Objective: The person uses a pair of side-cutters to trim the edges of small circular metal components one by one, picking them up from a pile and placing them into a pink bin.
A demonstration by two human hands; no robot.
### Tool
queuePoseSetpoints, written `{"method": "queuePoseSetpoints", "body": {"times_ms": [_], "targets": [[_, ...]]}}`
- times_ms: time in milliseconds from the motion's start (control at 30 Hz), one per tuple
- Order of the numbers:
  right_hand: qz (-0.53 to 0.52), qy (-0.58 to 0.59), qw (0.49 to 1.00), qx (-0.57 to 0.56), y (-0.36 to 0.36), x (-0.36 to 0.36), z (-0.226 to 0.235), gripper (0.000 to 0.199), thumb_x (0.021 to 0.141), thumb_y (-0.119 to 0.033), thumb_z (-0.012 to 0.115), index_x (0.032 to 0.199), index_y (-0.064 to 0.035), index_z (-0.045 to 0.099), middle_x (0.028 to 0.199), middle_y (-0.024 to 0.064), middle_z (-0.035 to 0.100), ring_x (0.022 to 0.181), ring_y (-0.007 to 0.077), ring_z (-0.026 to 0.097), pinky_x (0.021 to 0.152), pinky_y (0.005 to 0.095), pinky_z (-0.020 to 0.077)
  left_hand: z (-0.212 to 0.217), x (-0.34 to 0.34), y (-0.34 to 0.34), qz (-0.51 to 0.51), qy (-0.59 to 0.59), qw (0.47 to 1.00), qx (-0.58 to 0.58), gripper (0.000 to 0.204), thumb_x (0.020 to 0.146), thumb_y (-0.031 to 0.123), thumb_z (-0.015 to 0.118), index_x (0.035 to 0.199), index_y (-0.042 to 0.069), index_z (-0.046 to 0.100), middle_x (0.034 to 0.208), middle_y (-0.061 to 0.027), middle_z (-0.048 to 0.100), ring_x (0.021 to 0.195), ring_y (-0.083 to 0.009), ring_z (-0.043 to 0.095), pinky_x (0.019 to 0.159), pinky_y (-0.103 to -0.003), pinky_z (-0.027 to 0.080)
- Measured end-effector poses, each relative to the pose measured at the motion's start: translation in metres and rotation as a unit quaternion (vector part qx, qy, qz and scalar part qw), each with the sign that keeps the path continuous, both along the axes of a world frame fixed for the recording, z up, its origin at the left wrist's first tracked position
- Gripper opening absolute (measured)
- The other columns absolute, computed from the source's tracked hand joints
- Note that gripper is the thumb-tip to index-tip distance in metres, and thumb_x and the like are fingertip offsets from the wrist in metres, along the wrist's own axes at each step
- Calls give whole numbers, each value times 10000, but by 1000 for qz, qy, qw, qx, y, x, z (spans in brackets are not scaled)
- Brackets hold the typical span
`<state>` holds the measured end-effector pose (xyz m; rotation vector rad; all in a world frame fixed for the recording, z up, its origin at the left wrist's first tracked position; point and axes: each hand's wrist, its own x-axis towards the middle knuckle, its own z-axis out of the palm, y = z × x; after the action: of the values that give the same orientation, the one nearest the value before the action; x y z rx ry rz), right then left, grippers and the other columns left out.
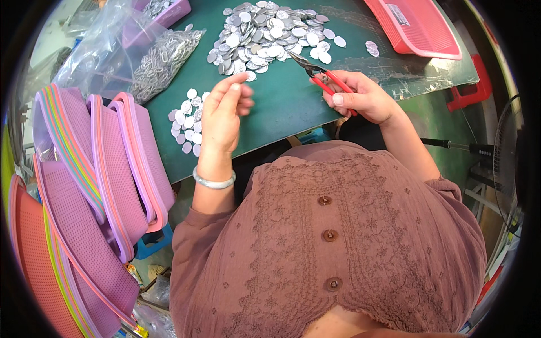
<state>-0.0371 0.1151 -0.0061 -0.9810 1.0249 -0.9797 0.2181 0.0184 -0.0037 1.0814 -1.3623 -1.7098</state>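
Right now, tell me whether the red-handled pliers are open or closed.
Closed, or nearly so: the red-handled pliers sit squeezed in the right hand, and their dark tips meet in a point at the edge of the metal discs.

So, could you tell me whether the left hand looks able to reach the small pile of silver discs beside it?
Probably yes. The left hand hovers just right of the small pile of silver discs on the green mat, with nothing between them. Its fingers look pinched together, perhaps on a disc.

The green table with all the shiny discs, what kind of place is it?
Probably a small workshop where parts get sorted by hand. The green table holds a heap of metal discs, the right hand grips red-handled pliers, and plastic baskets are stacked alongside.
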Motion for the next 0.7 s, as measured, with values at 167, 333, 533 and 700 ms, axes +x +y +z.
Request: {"method": "queuePoseSetpoints", "body": {"times_ms": [167,333,533,700], "targets": [[6,-9,1000,3,-1,1,2,503,775,-271,683,1180,-14,531,689,-33,489,574,45,431,516,184,352,-17,40,-12,46,-406,809,-423,197,796,46,569,978,11,634,807,-113,576,744,-271,553,685,-346,442],[6,-7,1000,6,-1,1,1,500,775,-269,682,1178,-15,531,689,-32,488,572,45,429,512,184,350,-7,35,-7,42,-457,743,-487,235,741,26,618,974,34,641,878,-121,571,855,-294,536,754,-377,438],[5,-8,1000,0,-1,1,1,502,780,-262,679,1184,-7,523,688,-32,489,569,45,430,514,183,354,-3,4,-30,-30,-387,768,-509,339,705,-18,620,1019,107,645,885,-111,555,875,-297,531,785,-370,433],[7,4,1000,9,-1,0,1,578,757,-278,649,1221,25,483,779,13,538,577,55,443,504,179,351,-5,-3,-44,-69,-431,754,-491,242,700,-16,622,926,70,622,877,-110,550,838,-302,540,750,-375,448]]}}
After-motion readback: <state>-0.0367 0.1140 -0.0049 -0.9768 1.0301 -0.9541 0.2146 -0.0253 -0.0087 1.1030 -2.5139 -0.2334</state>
